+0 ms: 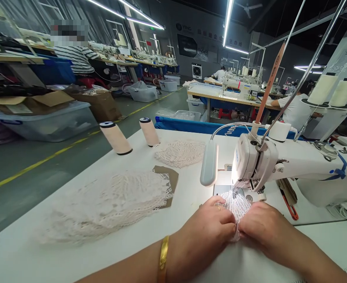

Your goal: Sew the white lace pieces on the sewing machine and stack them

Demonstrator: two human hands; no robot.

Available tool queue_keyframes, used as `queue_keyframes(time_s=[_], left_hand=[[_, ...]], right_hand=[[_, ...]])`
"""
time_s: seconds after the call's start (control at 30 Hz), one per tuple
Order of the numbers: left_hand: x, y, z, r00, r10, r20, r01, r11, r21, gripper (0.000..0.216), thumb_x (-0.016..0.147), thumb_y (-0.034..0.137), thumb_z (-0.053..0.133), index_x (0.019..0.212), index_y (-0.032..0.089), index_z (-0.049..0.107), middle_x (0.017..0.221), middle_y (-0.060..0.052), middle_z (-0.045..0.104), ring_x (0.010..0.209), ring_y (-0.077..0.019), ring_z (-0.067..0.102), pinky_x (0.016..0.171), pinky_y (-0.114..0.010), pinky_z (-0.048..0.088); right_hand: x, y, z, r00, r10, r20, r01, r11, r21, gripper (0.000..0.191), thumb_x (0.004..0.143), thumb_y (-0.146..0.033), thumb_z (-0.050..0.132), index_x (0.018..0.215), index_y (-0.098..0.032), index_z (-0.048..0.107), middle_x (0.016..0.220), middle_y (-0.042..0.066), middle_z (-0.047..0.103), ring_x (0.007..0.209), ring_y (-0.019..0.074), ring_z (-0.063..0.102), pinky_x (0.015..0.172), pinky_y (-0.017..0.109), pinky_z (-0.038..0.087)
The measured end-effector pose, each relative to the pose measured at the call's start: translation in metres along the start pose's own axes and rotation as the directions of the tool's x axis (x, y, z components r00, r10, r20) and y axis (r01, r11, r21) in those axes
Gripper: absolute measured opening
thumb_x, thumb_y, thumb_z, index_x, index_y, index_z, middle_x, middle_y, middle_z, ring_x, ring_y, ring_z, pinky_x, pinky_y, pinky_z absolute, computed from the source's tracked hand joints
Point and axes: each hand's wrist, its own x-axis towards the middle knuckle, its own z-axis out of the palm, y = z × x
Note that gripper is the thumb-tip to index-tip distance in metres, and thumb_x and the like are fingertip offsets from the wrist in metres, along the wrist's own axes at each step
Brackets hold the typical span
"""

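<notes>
A white lace piece [237,208] lies under the needle area of the sewing machine [256,157], its near end running down between my hands. My left hand [211,224], with a gold bangle at the wrist, grips the lace's left edge with curled fingers. On the opposite edge, my right hand [264,224] pinches the lace, its fingertips partly hidden. Both hands rest close to the lit needle plate. To the left, a pile of lace pieces [111,204] lies partly over a brown card [173,182]; a smaller lace stack [180,152] sits behind it.
Two thread cones, one larger [116,137] and one smaller [149,132], stand at the table's far left edge. A grey lamp [209,163] hangs left of the needle. A red-handled tool [289,204] lies beneath the machine arm. Other people sit at machines beyond.
</notes>
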Motion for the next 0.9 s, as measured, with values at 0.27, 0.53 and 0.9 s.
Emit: queue_keyframes(time_s=[0.27,0.53,0.9], left_hand=[[-0.003,0.006,0.006,0.999,0.041,-0.009,-0.039,0.991,0.125,0.025,0.099,0.003,0.053,0.083,0.019,0.063,0.081,0.003,0.07,0.069,-0.014,0.058,0.097,-0.04,0.045],[0.002,-0.005,0.011,1.0,0.002,-0.021,0.001,0.988,0.155,0.026,0.103,0.01,0.053,0.083,0.019,0.066,0.079,0.001,0.069,0.07,-0.0166,0.057,0.079,-0.038,0.044],[0.019,-0.026,0.008,0.97,-0.241,0.042,0.244,0.964,-0.108,0.018,0.093,0.013,0.058,0.08,0.019,0.069,0.079,0.0,0.068,0.077,-0.0175,0.062,0.076,-0.029,0.048]], right_hand=[[-0.006,0.007,0.001,0.999,0.049,0.023,-0.049,0.998,-0.032,0.029,0.11,-0.016,0.044,0.082,-0.022,0.047,0.073,-0.005,0.055,0.068,0.014,0.046,0.075,0.029,0.034],[-0.008,0.017,0.009,0.995,0.095,-0.022,-0.097,0.983,-0.158,0.026,0.11,-0.019,0.046,0.085,-0.022,0.051,0.074,-0.004,0.059,0.071,0.0152,0.051,0.073,0.03,0.032],[-0.004,0.023,0.016,0.964,0.241,-0.112,-0.251,0.965,-0.082,0.018,0.104,-0.035,0.064,0.119,-0.024,0.061,0.1,0.004,0.074,0.088,0.0246,0.063,0.078,0.033,0.046]])
